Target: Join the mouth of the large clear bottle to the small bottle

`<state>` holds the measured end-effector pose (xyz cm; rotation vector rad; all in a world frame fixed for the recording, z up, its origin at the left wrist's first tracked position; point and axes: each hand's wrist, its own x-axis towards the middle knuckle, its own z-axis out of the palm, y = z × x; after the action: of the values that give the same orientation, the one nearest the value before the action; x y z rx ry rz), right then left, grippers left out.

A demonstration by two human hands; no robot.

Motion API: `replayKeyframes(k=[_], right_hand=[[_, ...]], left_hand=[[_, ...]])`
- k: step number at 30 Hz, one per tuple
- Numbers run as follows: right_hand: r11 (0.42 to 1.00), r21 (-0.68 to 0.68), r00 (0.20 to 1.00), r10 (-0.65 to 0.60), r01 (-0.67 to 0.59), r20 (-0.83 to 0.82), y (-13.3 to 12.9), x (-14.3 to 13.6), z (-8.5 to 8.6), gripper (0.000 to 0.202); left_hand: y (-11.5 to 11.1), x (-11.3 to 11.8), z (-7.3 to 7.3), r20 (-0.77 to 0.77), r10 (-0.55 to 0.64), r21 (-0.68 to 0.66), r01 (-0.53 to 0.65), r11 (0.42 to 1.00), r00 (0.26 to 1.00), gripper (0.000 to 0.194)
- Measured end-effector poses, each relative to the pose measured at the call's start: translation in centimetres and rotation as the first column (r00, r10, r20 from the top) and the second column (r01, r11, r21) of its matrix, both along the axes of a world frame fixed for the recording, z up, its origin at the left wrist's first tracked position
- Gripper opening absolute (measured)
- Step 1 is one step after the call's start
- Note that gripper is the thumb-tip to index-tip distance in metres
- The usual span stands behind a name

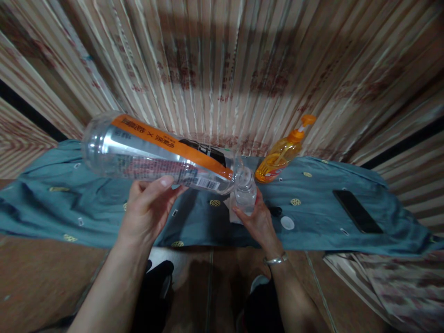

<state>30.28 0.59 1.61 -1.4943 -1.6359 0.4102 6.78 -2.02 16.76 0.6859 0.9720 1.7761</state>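
Note:
My left hand (147, 203) grips a large clear plastic bottle (152, 155) from below. It has an orange, silver and black label and is tipped nearly on its side, neck to the right. In my right hand (256, 217), its fingers wrapped round, is a small clear bottle (244, 192). The large bottle's neck meets the small bottle's mouth; whether liquid passes between them I cannot tell. Under the small bottle lies something white like folded tissue (236, 215). Beside my right hand are a white round cap (287, 223) and a small dark cap-like thing (276, 212).
A pump bottle of orange liquid (277, 159) stands behind, right of the small bottle. A dark phone (357, 211) lies at the right on the blue-green cloth (100, 203). Pleated patterned curtains (215, 69) hang close behind, and the tiled floor (194, 286) shows below.

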Motion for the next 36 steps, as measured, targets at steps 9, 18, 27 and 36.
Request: replayKeyframes(k=[9, 18, 27, 36], right_hand=[[1.0, -0.009, 1.0, 0.005, -0.005, -0.017, -0.12, -0.05, 0.34, 0.084], [1.0, 0.013, 1.0, 0.005, -0.005, 0.02, -0.02, 0.12, -0.09, 0.083], [1.0, 0.019, 1.0, 0.007, -0.007, 0.012, 0.06, 0.03, -0.1, 0.083], [1.0, -0.003, 1.0, 0.009, -0.009, 0.02, -0.06, 0.15, -0.19, 0.083]], left_hand=[[-0.01, 0.12, 0.19, 0.029, 0.0, -0.009, 0.001, 1.0, 1.0, 0.036], [-0.06, 0.4, 0.37, 0.033, 0.001, -0.021, -0.001, 1.0, 0.999, 0.04], [-0.15, 0.41, 0.44, 0.015, -0.012, 0.014, 0.012, 1.0, 1.0, 0.038], [0.2, 0.31, -0.23, -0.009, 0.002, 0.033, -0.002, 0.999, 1.0, 0.042]])
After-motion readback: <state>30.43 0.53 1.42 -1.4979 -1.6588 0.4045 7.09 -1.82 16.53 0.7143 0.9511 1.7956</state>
